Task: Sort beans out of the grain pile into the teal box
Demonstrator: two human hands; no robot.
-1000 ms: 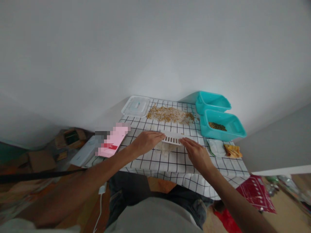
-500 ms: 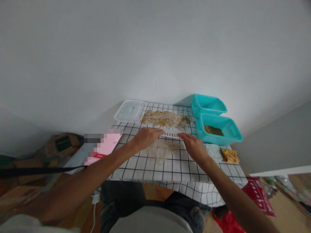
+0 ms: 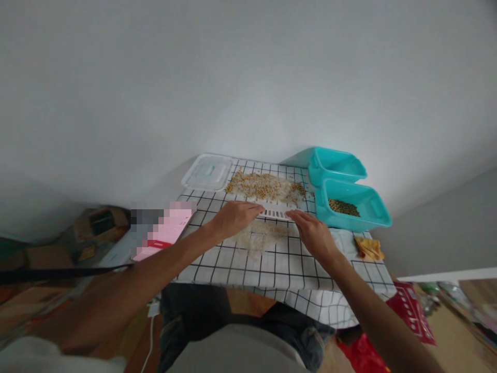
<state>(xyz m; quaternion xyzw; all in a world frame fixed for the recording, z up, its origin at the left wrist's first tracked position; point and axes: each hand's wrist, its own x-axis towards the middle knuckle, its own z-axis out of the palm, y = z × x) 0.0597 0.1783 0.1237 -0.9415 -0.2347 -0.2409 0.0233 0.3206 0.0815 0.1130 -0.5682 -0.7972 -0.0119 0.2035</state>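
A white slotted plastic piece [image 3: 275,214] spans the gap between my two hands, low over the table. My left hand [image 3: 237,215] grips its left end, and my right hand [image 3: 310,229] grips its right end. Just beyond it spreads a pile of yellow beans mixed with pale grains [image 3: 264,187], with some darker beans at its right side. On the near side, a thin layer of pale grains [image 3: 258,241] lies on the checked cloth, partly under my left hand. My fingertips hide both ends of the slotted piece.
A clear lid [image 3: 207,173] lies at the back left. Two turquoise bins stand on the right; the nearer bin [image 3: 375,204] holds green beans [image 3: 344,207], behind it is the other bin [image 3: 337,165]. A yellow cloth [image 3: 368,248] and a pink booklet [image 3: 174,223] flank the checked tablecloth [image 3: 233,272].
The view has shifted slightly. Both hands still hold the slotted piece in nearly the same place, and the bean pile looks much the same.
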